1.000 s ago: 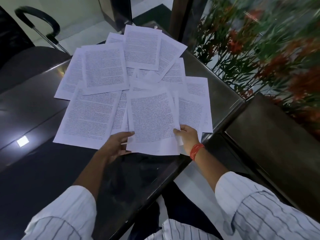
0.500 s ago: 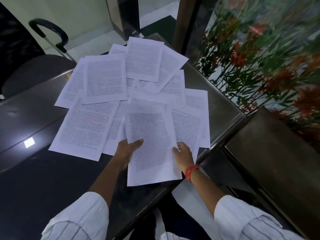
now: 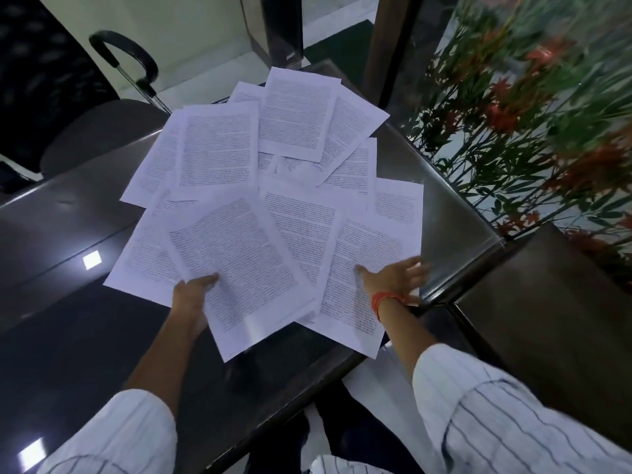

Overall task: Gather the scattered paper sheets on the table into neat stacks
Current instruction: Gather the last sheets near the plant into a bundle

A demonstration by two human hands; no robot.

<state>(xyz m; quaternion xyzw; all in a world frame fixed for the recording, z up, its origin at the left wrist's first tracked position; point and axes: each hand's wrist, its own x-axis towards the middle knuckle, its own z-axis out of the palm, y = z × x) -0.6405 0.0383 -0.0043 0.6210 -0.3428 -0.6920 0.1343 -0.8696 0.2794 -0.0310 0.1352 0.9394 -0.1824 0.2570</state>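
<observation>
White printed paper sheets (image 3: 219, 148) lie fanned and overlapping across a dark glossy table (image 3: 51, 213) in the head view, covering it from the far edge down to the near edge, with most of the pile toward the right side. The left hand (image 3: 191, 295) pinches the left edge of one tilted sheet (image 3: 239, 265) that lies on top of the pile near the near edge; its thumb rests on the printed face while the fingers are hidden beneath the paper. That sheet's lower corner hangs over the dark tabletop close to the person. The right hand (image 3: 393, 278) lies flat with fingers spread and slightly blurred on the rightmost sheet (image 3: 362, 254), close to the table's right edge, and an orange wristband (image 3: 383, 299) circles its wrist. The two hands are well apart, the held sheet between them. Both forearms come from white striped sleeves (image 3: 513, 415). A black chair (image 3: 92, 131) stands beyond the far left corner, and a plant with red flowers (image 3: 519, 107) shows behind glass past the right edge.
</observation>
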